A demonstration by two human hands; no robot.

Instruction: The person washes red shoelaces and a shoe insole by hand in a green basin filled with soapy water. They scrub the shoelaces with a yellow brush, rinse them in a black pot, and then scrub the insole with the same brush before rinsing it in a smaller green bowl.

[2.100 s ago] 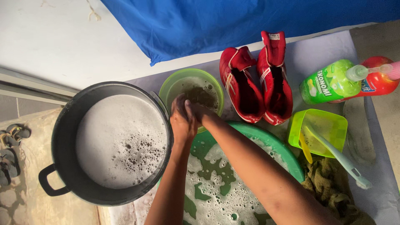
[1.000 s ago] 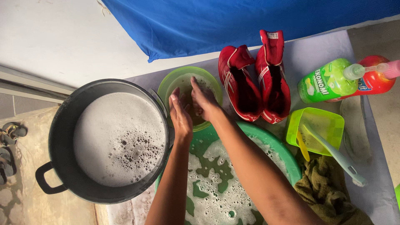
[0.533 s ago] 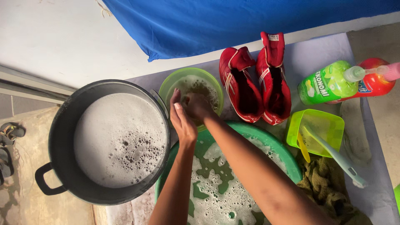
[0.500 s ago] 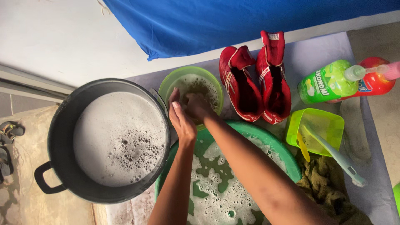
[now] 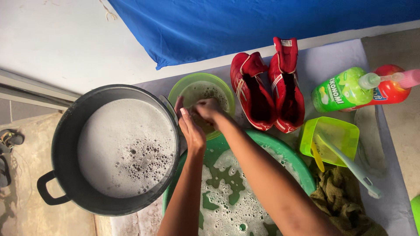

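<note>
A small green bowl (image 5: 199, 78) of soapy water stands between a dark pot and a pair of red shoes. Both my hands are over it. My left hand (image 5: 190, 127) is upright at the bowl's near left rim, fingers straight and together, its palm against my right hand. My right hand (image 5: 209, 109) is curled over the bowl's middle with the fingers bent inward. Whether it holds anything is hidden by the fingers. My forearms cross above a large green basin (image 5: 286, 149) filled with foamy water.
A big dark pot (image 5: 65, 144) of sudsy water sits at the left. Two red shoes (image 5: 267, 91) lie behind the basin. At the right are a green bottle (image 5: 341, 89), a red bottle (image 5: 387, 89), a yellow-green container (image 5: 345, 131) holding a brush (image 5: 352, 166), and an olive cloth (image 5: 345, 205).
My hands have kept rubbing over the small bowl. The left hand slid from inside the bowl to its near left rim, and the right hand curled over the middle.
</note>
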